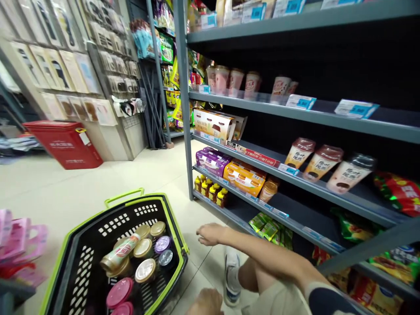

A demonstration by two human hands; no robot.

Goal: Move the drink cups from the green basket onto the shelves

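Note:
My right hand (210,234) is over the floor between the basket and the shelf, near the basket's right rim. Its fingers are loosely bent and a little apart, and nothing shows in them. At the bottom edge, my left hand (206,302) is blurred and cut off, with its fingers hidden. The black shopping basket (82,236) with a lime-green rim stands on the floor. In it are several lidded cups, among them a gold-lidded cup (145,270), a purple-lidded cup (162,245) and a pink-lidded cup (120,292). One cup (122,252) lies on its side across the others.
A grey shelf rack (183,109) on the right carries drink cups (323,162), a purple multipack (212,162), an orange multipack (244,177), yellow-capped bottles (213,192) and green packets (265,227). A red bin (68,146) stands at the left. Pink plastic items (22,240) are at the left edge.

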